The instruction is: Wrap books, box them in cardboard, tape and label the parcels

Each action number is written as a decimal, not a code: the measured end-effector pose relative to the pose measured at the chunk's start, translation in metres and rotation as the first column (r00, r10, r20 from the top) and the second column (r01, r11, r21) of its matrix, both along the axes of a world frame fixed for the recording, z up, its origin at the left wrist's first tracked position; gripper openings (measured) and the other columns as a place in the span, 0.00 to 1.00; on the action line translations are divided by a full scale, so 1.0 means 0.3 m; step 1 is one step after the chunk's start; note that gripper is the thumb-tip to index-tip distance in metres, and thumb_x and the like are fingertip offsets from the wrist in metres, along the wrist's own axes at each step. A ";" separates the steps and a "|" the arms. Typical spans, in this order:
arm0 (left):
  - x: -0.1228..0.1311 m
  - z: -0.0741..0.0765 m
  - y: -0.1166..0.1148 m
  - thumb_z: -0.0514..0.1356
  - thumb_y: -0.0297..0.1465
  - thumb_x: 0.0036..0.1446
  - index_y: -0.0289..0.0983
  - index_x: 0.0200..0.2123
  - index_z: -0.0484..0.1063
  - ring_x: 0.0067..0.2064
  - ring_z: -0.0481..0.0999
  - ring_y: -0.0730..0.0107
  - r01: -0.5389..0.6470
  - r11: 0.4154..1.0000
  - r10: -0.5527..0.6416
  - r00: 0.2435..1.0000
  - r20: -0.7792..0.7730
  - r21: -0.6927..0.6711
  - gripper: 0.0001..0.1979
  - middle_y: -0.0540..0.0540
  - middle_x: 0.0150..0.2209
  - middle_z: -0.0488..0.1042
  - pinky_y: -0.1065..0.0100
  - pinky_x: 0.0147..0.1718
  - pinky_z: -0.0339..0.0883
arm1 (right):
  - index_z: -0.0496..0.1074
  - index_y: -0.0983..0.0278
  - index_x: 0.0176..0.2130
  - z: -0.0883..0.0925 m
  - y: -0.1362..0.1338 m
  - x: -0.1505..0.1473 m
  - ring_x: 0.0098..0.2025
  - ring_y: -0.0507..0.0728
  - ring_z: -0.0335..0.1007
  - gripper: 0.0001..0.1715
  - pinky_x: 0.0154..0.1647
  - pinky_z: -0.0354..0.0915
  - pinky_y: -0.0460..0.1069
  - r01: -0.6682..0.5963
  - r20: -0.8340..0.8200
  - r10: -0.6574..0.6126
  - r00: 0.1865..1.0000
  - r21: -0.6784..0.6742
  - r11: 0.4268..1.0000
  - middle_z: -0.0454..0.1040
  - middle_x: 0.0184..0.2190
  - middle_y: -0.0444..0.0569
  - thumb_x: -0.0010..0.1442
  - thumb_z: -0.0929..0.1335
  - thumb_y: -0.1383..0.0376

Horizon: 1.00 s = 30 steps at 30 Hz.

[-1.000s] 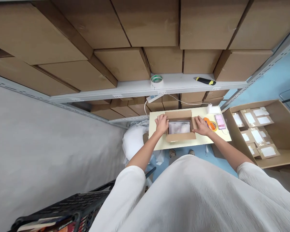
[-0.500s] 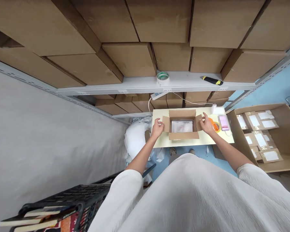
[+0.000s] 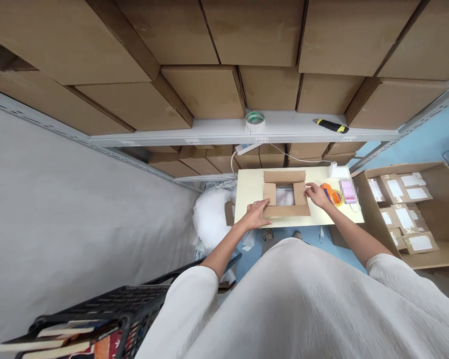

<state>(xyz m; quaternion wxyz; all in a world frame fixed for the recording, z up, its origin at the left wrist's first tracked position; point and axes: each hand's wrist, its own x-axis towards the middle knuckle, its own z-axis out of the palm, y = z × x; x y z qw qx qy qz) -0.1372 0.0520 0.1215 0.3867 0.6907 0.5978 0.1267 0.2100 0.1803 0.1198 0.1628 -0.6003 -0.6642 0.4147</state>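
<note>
A small cardboard box (image 3: pixel 286 211) lies on a pale yellow table (image 3: pixel 249 187), its two side flaps folded inward over a white packet (image 3: pixel 284 196) inside. My left hand (image 3: pixel 257 214) rests flat and open at the box's near left corner, fingers touching the near flap. My right hand (image 3: pixel 316 194) presses its fingertips on the right side flap, fingers loosely curled and holding nothing.
An orange tape dispenser (image 3: pixel 333 194) and a pink phone (image 3: pixel 347 191) lie right of the box. A tape roll (image 3: pixel 255 119) and a yellow-black knife (image 3: pixel 331 125) sit on the shelf among stacked cartons. A carton of labelled parcels (image 3: pixel 398 209) stands right; a black cart (image 3: pixel 108 319) lower left.
The side flaps, held outward half a second ago, are now folded in over the packet. My left hand has dropped from the left flap to the box's near left corner.
</note>
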 end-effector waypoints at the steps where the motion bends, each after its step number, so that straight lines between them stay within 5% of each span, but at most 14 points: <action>1: 0.001 -0.004 -0.002 0.77 0.42 0.50 0.47 0.76 0.61 0.76 0.62 0.40 -0.001 1.000 0.001 1.000 -0.006 0.010 0.52 0.37 0.74 0.67 0.45 0.73 0.53 | 0.72 0.62 0.60 0.002 0.002 0.000 0.47 0.62 0.82 0.26 0.56 0.74 0.58 -0.003 0.002 0.003 1.000 -0.001 1.000 0.85 0.38 0.51 0.69 0.61 0.57; 8: -0.008 -0.031 0.029 0.64 0.44 0.68 0.45 0.74 0.62 0.67 0.76 0.50 -0.184 0.983 0.182 0.978 0.100 0.013 0.35 0.39 0.63 0.79 0.51 0.68 0.62 | 0.74 0.62 0.59 -0.006 0.017 -0.003 0.46 0.62 0.82 0.26 0.56 0.74 0.58 -0.027 0.029 0.028 0.999 -0.017 0.999 0.85 0.39 0.51 0.69 0.62 0.57; 12: 0.002 -0.055 0.067 0.60 0.40 0.72 0.44 0.72 0.64 0.59 0.81 0.57 -0.344 0.939 0.336 0.924 0.184 0.012 0.28 0.41 0.57 0.81 0.57 0.62 0.70 | 0.74 0.62 0.61 -0.014 0.034 -0.013 0.51 0.64 0.81 0.29 0.60 0.74 0.61 0.055 0.046 -0.056 0.997 0.018 0.998 0.84 0.50 0.56 0.69 0.62 0.54; 17: 0.026 -0.113 0.125 0.64 0.37 0.67 0.39 0.71 0.65 0.60 0.78 0.53 -0.456 0.885 0.441 0.886 0.142 0.094 0.31 0.35 0.61 0.76 0.53 0.63 0.69 | 0.64 0.63 0.74 0.007 0.060 -0.031 0.64 0.70 0.75 0.43 0.68 0.69 0.66 0.137 -0.044 -0.135 0.990 0.058 0.989 0.72 0.69 0.64 0.70 0.62 0.45; 23: 0.033 -0.193 0.160 0.66 0.35 0.64 0.39 0.75 0.59 0.60 0.78 0.48 -0.461 0.887 0.457 0.884 0.100 0.022 0.39 0.33 0.63 0.75 0.49 0.61 0.71 | 0.51 0.55 0.80 0.028 0.075 -0.066 0.76 0.69 0.61 0.49 0.77 0.58 0.65 0.119 -0.154 -0.125 0.980 -0.049 0.992 0.60 0.78 0.57 0.71 0.62 0.39; 27: 0.024 -0.222 0.162 0.68 0.36 0.63 0.40 0.77 0.55 0.59 0.78 0.49 -0.467 0.883 0.459 0.879 0.128 0.045 0.43 0.33 0.64 0.74 0.50 0.60 0.72 | 0.56 0.56 0.78 0.021 0.081 -0.064 0.75 0.67 0.62 0.47 0.77 0.57 0.64 0.151 -0.186 -0.160 0.969 -0.066 0.986 0.64 0.75 0.57 0.72 0.61 0.38; 30: 0.021 -0.226 0.154 0.68 0.36 0.63 0.41 0.79 0.49 0.61 0.78 0.48 -0.474 0.879 0.463 0.875 0.144 0.057 0.47 0.32 0.65 0.72 0.50 0.59 0.73 | 0.69 0.57 0.69 -0.005 0.085 -0.045 0.70 0.67 0.67 0.37 0.75 0.60 0.64 0.152 -0.160 -0.151 0.976 -0.004 0.988 0.72 0.69 0.58 0.73 0.62 0.41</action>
